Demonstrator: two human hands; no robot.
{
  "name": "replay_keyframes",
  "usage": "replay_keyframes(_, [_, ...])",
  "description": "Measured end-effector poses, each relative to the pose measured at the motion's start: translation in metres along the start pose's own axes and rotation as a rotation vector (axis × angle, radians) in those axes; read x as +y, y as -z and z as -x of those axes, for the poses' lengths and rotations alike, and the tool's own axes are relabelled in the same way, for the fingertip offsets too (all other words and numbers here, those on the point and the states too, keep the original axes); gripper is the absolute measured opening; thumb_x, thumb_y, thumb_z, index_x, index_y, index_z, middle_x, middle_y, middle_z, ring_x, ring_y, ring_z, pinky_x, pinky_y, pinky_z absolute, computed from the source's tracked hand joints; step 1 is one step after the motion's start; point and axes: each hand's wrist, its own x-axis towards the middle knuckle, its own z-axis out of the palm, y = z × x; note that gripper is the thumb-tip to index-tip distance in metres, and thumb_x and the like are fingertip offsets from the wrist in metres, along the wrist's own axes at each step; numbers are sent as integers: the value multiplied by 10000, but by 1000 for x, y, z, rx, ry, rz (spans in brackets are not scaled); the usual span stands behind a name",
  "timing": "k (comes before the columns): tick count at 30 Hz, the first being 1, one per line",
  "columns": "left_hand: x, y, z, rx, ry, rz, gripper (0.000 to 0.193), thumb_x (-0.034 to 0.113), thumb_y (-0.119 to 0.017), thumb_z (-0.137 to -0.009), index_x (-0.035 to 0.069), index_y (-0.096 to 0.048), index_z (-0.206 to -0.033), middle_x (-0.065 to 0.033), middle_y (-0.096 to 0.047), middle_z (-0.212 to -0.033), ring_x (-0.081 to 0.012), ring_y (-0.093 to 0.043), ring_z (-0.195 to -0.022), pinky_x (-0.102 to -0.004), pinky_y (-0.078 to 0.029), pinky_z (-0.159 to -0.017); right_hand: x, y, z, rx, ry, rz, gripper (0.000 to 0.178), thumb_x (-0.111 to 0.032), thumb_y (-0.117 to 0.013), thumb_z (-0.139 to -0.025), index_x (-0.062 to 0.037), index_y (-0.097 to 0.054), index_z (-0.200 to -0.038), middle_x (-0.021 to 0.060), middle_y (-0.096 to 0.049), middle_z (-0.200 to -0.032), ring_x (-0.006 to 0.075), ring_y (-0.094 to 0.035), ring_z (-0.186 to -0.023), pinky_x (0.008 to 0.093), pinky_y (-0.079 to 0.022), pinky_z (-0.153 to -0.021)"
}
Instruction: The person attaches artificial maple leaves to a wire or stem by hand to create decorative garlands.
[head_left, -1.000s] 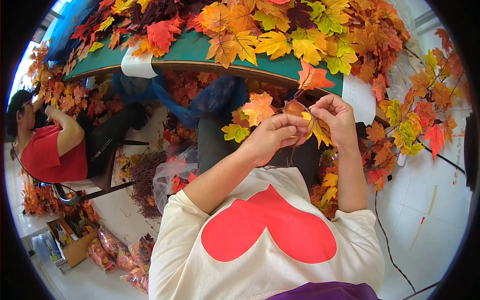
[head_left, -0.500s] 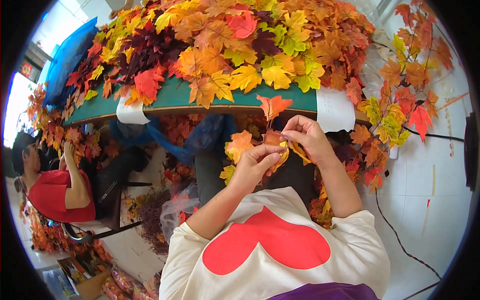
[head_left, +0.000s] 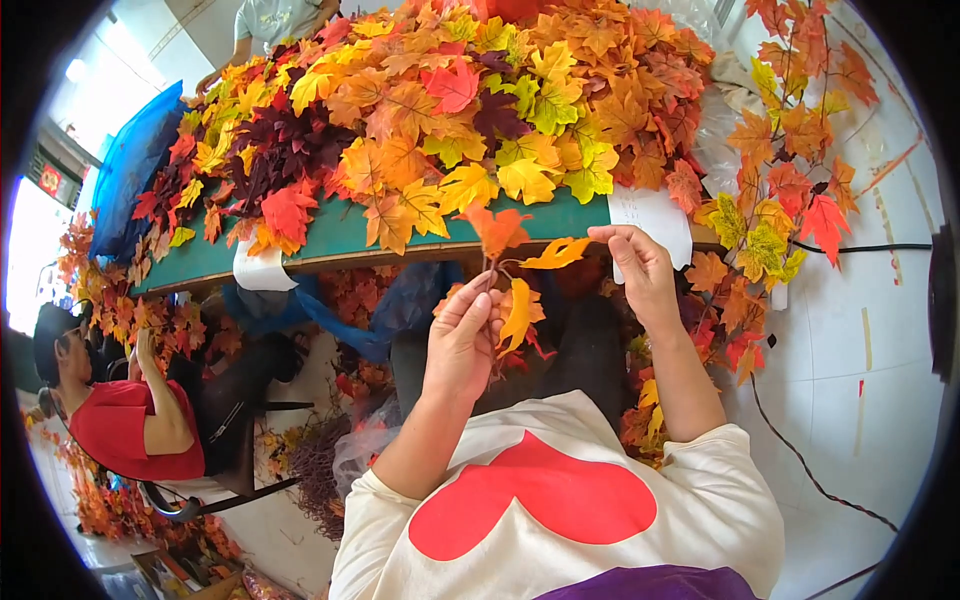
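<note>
My left hand (head_left: pixel 460 345) pinches the thin stem of an artificial maple leaf spray (head_left: pixel 517 315), held upright in front of the table edge. An orange leaf (head_left: pixel 497 231) tops it, and yellow-orange leaves stick out at its right side. Beside the tip of the upper yellow-orange leaf (head_left: pixel 557 253) is my right hand (head_left: pixel 648 280), its index finger stretched out and its thumb apart. Whether that fingertip touches the leaf, I cannot tell. The lower stem is partly hidden behind my left fingers.
A big heap of loose artificial leaves (head_left: pixel 400 130) covers the green table (head_left: pixel 340 232). White paper sheets (head_left: pixel 262 268) hang over its edge. Leafy branches (head_left: pixel 790 190) stand at the right, near a black cable (head_left: pixel 800 470). A person in red (head_left: pixel 140 430) sits at the left; another stands behind the table.
My hands have moved apart: the right no longer pinches at the spray and has shifted right. My left hand has moved left and turned more upright with the stem. A person has appeared behind the table.
</note>
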Motion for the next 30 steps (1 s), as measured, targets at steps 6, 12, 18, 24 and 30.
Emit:
replay_keyframes(6, [4,-8,8,42,71,82,323,10,-496,-865,26,-481,-1187,-21,-547,-976,-67,-534,-792,-175,-465,-700,4,-7,-5,-20,-9,35,177,-145,-549,-858,4,-610,-932,20,-623,-815,68,-533,-730,208,-426,-683])
replay_keyframes(12, [2,-9,7,39,94,93,337,1,-479,-868,12,-457,-1204,-29,-562,-933,-81,-545,-787,-183,-479,-693,4,-16,-5,-40,-3,5,159,-125,-546,-860,-1,-609,-939,13,-622,-817,60,-532,-733,202,-427,-677])
replay_keyframes(18, [4,-10,8,24,137,123,336,2,-484,-866,14,-461,-1201,-21,-557,-910,-84,-552,-759,-186,-483,-688,6,16,-61,288,180,411,197,-127,-510,-862,4,-590,-985,92,-634,-862,146,-606,-784,251,-457,-726])
replay_keyframes(24, [-1,-18,7,-29,172,129,315,1,-485,-865,30,-486,-1178,-23,-563,-909,-76,-550,-751,-178,-481,-681,52,61,-139,438,68,928,221,-165,-585,-780,-34,-604,-958,152,-634,-895,309,-605,-805,365,-468,-714])
replay_keyframes(30, [-1,-15,7,-1,176,139,317,4,-487,-865,24,-482,-1182,-32,-569,-908,-79,-553,-760,-183,-485,-692,50,68,-142,338,9,760,210,-151,-590,-757,-73,-607,-952,111,-649,-794,280,-613,-756,343,-461,-670])
